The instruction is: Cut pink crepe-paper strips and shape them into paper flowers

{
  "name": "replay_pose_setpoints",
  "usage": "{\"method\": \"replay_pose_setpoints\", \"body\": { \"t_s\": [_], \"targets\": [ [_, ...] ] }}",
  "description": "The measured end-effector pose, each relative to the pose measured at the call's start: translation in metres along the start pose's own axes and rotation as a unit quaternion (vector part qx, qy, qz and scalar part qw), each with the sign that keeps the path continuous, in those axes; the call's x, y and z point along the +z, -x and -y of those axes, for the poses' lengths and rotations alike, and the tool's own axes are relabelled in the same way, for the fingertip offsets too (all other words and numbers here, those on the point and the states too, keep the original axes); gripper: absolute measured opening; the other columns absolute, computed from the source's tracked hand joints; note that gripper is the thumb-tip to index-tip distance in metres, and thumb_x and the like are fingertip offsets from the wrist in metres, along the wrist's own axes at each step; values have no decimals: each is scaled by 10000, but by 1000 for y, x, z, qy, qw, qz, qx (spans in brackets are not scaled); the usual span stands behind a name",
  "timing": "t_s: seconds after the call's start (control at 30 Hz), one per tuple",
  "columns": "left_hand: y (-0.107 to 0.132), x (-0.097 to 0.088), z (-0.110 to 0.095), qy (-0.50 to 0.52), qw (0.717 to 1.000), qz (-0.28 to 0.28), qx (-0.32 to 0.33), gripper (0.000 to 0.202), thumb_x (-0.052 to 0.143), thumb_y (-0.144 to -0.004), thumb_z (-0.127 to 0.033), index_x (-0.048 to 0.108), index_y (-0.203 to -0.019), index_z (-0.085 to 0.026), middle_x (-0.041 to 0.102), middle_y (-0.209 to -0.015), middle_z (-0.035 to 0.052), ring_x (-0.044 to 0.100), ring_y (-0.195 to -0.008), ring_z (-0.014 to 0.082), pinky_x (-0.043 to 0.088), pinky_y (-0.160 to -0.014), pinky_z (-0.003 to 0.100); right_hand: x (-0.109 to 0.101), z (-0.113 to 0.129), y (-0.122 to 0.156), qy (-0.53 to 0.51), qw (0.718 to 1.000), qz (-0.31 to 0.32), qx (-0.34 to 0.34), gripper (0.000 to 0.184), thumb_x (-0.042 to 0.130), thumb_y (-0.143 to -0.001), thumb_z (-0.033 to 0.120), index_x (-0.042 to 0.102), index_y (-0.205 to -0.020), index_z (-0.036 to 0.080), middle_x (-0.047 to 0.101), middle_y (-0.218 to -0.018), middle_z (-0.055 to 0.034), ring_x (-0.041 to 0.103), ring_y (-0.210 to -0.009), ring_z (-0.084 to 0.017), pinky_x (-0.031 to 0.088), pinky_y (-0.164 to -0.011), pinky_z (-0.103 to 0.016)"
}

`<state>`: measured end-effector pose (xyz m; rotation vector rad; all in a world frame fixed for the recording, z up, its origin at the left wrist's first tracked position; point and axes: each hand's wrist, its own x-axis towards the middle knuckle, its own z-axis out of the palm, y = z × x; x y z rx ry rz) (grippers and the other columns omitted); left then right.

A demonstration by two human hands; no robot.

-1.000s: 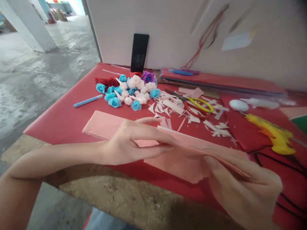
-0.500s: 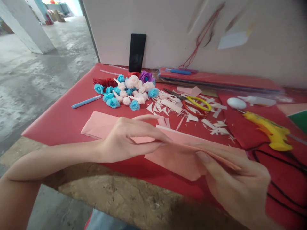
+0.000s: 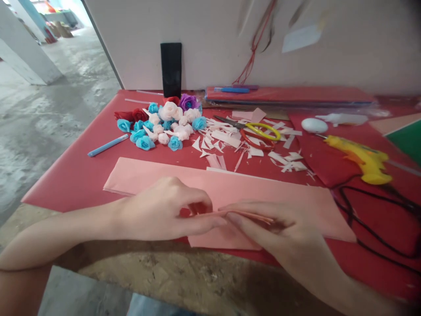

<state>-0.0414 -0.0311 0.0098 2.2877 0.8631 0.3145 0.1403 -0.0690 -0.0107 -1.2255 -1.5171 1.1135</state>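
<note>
A piece of pink paper (image 3: 219,239), folded over, is held between my two hands near the table's front edge. My left hand (image 3: 174,208) is closed at its left end, fingers curled and thumb stretched along the fold. From the other side my right hand (image 3: 283,224) pinches the folded layers between thumb and fingers. Behind and beneath the hands lies a long pink paper strip (image 3: 263,188) on the red table covering (image 3: 79,158). What my left fingertips grip is partly hidden behind the paper.
Paper roses (image 3: 169,112) in several colours lie at the back left, near a blue pen (image 3: 108,145) and an upright black phone (image 3: 171,70). Scissors (image 3: 259,131) rest among white paper scraps (image 3: 223,138). A yellow glue gun (image 3: 362,158) with a black cord lies right.
My right hand has moved left, closer to my left hand, and the held paper now looks shorter and more folded. More of the strip behind shows. The view has shifted slightly.
</note>
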Motion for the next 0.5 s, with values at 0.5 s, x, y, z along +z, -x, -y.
{"method": "replay_pose_setpoints", "body": {
  "t_s": [0.5],
  "targets": [
    [-3, 15, 0, 45, 993, 98, 44, 327, 384, -856, -220, 395, -541, -136, 273, -457, -65, 224, -389, 25, 201, -397, 167, 2, -11, 5, -14, 997, 61, -41, 143, 598, -699, 121, 680, -690, 238, 629, -658, 65, 575, -602, -25, 436, -543, -61]
  ]
}}
